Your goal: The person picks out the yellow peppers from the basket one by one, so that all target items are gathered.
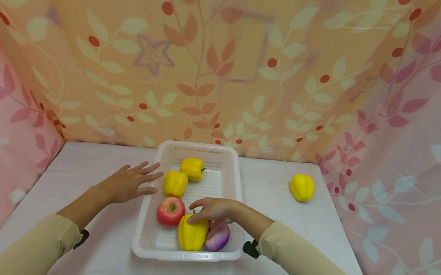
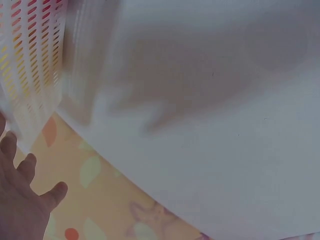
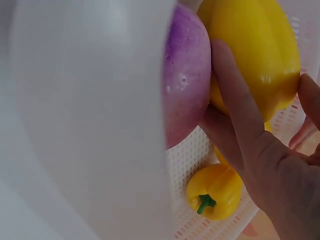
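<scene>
My right hand reaches into the white plastic basket and grips a yellow bell pepper at its near end. In the right wrist view, fingers and thumb lie on opposite sides of that pepper. Against the back of the fingers sits a purple and white turnip-like vegetable. A red apple lies to the left of the gripped pepper. My left hand is spread at the basket's left rim and holds nothing; whether it touches the rim I cannot tell.
Farther back in the basket lie two more yellow bell peppers, one upright and one on its side. Another yellow bell pepper rests on the white tabletop to the right. Floral cloth hangs behind and at both sides.
</scene>
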Motion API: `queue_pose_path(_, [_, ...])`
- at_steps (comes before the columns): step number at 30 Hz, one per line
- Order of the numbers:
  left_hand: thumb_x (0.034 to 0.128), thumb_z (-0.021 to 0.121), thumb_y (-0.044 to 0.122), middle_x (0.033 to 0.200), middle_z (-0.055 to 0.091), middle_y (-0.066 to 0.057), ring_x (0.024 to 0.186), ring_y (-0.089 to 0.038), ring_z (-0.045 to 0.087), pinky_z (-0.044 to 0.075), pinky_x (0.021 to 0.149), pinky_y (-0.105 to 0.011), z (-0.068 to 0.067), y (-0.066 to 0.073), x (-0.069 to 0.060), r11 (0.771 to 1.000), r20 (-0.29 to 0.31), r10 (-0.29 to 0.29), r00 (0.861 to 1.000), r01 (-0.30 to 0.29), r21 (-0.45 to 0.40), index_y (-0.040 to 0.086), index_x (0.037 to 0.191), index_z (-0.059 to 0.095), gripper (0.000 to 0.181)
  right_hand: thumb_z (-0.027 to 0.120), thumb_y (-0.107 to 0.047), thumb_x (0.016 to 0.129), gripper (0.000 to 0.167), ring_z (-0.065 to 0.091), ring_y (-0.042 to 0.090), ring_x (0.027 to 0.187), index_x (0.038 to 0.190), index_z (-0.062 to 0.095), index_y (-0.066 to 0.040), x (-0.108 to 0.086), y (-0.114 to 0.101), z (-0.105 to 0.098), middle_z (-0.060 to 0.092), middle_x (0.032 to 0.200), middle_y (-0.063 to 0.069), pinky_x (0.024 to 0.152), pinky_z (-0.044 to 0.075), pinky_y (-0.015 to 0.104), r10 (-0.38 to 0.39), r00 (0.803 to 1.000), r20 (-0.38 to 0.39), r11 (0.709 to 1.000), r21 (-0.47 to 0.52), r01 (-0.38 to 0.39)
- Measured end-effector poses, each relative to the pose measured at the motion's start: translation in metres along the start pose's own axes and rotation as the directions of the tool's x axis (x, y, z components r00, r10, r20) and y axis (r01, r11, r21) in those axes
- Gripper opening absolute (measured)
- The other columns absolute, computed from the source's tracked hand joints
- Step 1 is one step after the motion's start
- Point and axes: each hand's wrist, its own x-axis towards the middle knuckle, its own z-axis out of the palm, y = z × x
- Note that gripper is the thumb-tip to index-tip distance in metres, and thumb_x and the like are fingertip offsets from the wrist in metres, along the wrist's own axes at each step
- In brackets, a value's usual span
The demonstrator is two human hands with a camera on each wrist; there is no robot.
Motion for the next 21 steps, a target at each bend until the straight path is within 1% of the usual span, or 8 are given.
queue_pose_path(3, [0.0989, 0.05, 0.056, 0.163, 0.027, -0.008, 0.147, -0.045, 0.021, 0.017, 0.109, -0.074, 0.0, 0.0, -0.001, 1.0, -0.002, -0.004, 1.0, 0.004, -0.005, 0.021, 0.153, 0.042, 0.064, 0.072, -0.027, 0.091, 0.058, 0.062, 0.026, 0.101, 0.14, 0.051, -0.004, 0.0, 0.0, 0.001, 0.06, 0.116, 0.01, 0.079, 0.06, 0.042, 0.006, 1.0, -0.022, 1.0, -0.016, -0.006])
queue_pose_path(7, [0.0983, 0.047, 0.06, 0.163, 0.027, -0.008, 0.147, -0.045, 0.021, 0.017, 0.109, -0.074, -0.001, 0.001, -0.001, 1.0, -0.001, -0.001, 1.0, 0.001, -0.004, 0.021, 0.153, 0.042, 0.067, 0.072, -0.025, 0.092, 0.055, 0.062, 0.029, 0.105, 0.138, 0.053, 0.0, 0.0, -0.002, 0.0, 0.063, 0.118, 0.011, 0.083, 0.059, 0.044, 0.001, 1.0, -0.027, 1.0, -0.012, -0.002])
queue_pose_path(9, [0.0982, 0.047, 0.059, 0.163, 0.027, -0.009, 0.147, -0.045, 0.022, 0.018, 0.108, -0.075, -0.001, 0.001, -0.001, 1.0, -0.003, 0.003, 1.0, -0.003, -0.004, 0.021, 0.153, 0.042, 0.067, 0.071, -0.023, 0.093, 0.055, 0.062, 0.032, 0.108, 0.139, 0.052, 0.001, -0.001, -0.003, -0.002, 0.063, 0.121, 0.013, 0.084, 0.058, 0.047, -0.009, 1.0, -0.02, 1.0, -0.008, 0.009])
queue_pose_path(13, [0.099, 0.052, 0.052, 0.162, 0.028, -0.009, 0.146, -0.045, 0.023, 0.019, 0.108, -0.075, -0.001, 0.002, -0.001, 1.0, -0.013, 0.007, 1.0, -0.007, 0.002, 0.021, 0.152, 0.042, 0.063, 0.071, -0.026, 0.093, 0.058, 0.061, 0.036, 0.115, 0.141, 0.051, 0.0, -0.006, -0.009, -0.007, 0.063, 0.125, 0.014, 0.086, 0.057, 0.051, -0.015, 0.999, -0.03, 0.999, -0.044, 0.013])
queue_pose_path(17, [0.099, 0.051, 0.053, 0.162, 0.029, -0.009, 0.146, -0.045, 0.024, 0.02, 0.107, -0.075, -0.001, 0.002, -0.001, 1.0, -0.025, 0.015, 1.0, -0.015, 0.002, 0.021, 0.153, 0.042, 0.063, 0.071, -0.028, 0.092, 0.06, 0.06, 0.038, 0.119, 0.141, 0.05, 0.0, -0.012, -0.013, -0.012, 0.062, 0.127, 0.014, 0.084, 0.058, 0.05, -0.018, 0.999, -0.042, 0.997, -0.076, 0.015])
queue_pose_path(21, [0.0987, 0.05, 0.056, 0.162, 0.028, -0.008, 0.146, -0.045, 0.024, 0.019, 0.108, -0.075, 0.0, 0.001, -0.001, 1.0, -0.023, 0.017, 1.0, -0.017, -0.003, 0.021, 0.153, 0.042, 0.065, 0.071, -0.028, 0.092, 0.061, 0.061, 0.036, 0.118, 0.143, 0.049, -0.002, -0.02, -0.014, -0.021, 0.06, 0.131, 0.015, 0.081, 0.059, 0.049, -0.025, 0.998, -0.053, 0.999, -0.048, 0.022])
